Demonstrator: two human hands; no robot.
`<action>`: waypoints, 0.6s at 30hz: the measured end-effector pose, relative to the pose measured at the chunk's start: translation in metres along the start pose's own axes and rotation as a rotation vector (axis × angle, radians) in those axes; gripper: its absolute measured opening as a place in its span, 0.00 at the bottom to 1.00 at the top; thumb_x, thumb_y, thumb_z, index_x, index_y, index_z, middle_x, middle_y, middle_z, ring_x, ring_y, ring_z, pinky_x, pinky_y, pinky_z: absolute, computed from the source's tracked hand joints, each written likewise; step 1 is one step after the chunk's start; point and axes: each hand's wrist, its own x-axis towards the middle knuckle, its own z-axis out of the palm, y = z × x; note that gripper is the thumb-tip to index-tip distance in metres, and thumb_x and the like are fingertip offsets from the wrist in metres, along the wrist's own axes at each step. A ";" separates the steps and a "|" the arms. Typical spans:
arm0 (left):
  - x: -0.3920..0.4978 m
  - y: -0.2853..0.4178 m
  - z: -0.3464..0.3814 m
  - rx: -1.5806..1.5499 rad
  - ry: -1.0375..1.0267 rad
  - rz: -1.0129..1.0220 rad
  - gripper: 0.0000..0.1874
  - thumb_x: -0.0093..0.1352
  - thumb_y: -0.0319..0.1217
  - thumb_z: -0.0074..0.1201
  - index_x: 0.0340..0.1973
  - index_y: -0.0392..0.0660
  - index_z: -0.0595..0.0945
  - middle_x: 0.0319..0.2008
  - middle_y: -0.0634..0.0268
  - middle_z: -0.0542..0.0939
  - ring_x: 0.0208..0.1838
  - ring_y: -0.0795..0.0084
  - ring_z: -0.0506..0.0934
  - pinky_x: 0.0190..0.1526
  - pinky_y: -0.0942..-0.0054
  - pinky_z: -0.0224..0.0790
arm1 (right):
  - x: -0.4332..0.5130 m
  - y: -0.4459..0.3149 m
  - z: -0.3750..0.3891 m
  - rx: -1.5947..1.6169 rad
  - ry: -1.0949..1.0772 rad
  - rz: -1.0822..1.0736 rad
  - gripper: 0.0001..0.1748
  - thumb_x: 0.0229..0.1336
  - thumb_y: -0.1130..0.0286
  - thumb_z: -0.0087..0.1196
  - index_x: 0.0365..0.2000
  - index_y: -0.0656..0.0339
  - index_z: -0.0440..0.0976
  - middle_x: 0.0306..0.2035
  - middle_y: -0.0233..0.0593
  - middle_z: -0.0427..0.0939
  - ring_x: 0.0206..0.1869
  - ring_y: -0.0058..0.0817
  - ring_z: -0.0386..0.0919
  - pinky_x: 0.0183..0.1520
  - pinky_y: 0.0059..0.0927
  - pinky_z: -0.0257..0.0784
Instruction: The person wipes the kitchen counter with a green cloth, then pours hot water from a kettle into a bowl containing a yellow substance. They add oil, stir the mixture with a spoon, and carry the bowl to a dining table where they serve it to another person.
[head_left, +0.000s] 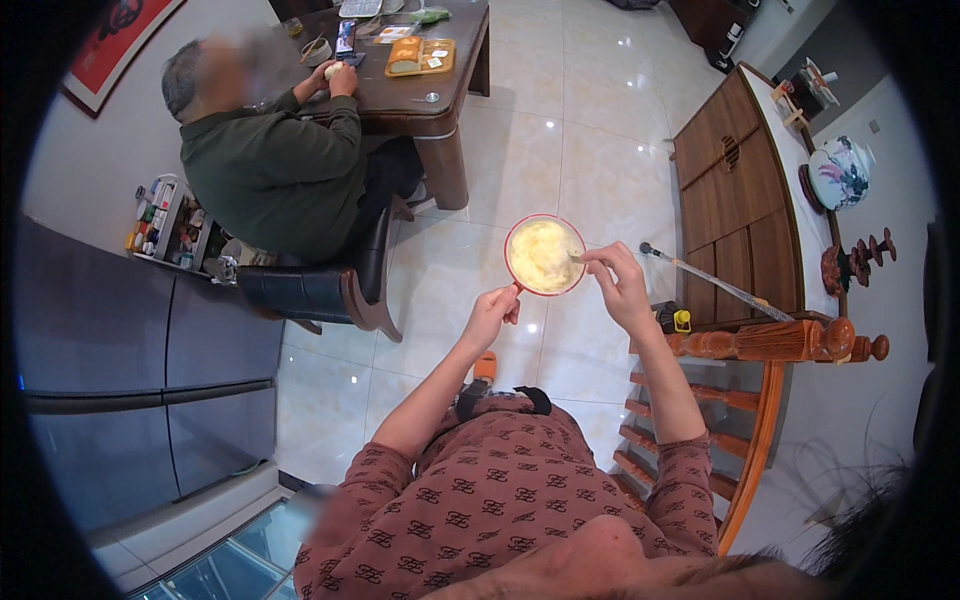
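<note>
My left hand (493, 315) grips the short red handle of a round red-rimmed bowl (516, 282), holding it up over the tiled floor. Inside lies a pale yellow, lumpy mass (541, 253), perhaps mashed food or dough. Pinched between the fingers of my right hand (621, 283) is a thin metal utensil (576, 259); its far end sinks into the yellow mass at the bowl's right side, so I cannot tell whether it is a spoon or a fork.
A person in a dark green top (270, 180) sits on a black chair (300, 296) at a wooden table (375, 90), holding something pale. On it is a loaf of bread (406, 55). Rightward stand a wooden cabinet (739, 195), a stick (720, 283) and a stair railing (750, 343). A refrigerator (105, 315) is left.
</note>
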 end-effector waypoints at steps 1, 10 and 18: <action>0.001 0.000 -0.001 0.002 -0.005 -0.004 0.24 0.73 0.48 0.40 0.19 0.48 0.66 0.19 0.70 0.69 0.24 0.79 0.67 0.28 0.79 0.56 | 0.000 0.001 0.002 0.025 0.002 0.028 0.06 0.56 0.77 0.51 0.34 0.64 0.77 0.27 0.38 0.76 0.32 0.30 0.72 0.39 0.30 0.67; 0.013 0.004 -0.013 0.007 -0.016 0.006 0.24 0.73 0.47 0.40 0.18 0.48 0.65 0.19 0.69 0.68 0.24 0.79 0.67 0.28 0.79 0.55 | 0.001 0.005 0.016 0.156 0.040 0.198 0.08 0.61 0.74 0.48 0.35 0.66 0.76 0.28 0.37 0.76 0.32 0.24 0.74 0.39 0.25 0.67; 0.023 0.009 -0.023 0.004 -0.021 0.002 0.23 0.73 0.48 0.40 0.20 0.47 0.67 0.18 0.70 0.68 0.24 0.79 0.67 0.28 0.79 0.55 | -0.001 0.016 0.029 0.406 0.085 0.313 0.10 0.63 0.72 0.46 0.37 0.66 0.76 0.35 0.36 0.75 0.35 0.20 0.74 0.40 0.23 0.67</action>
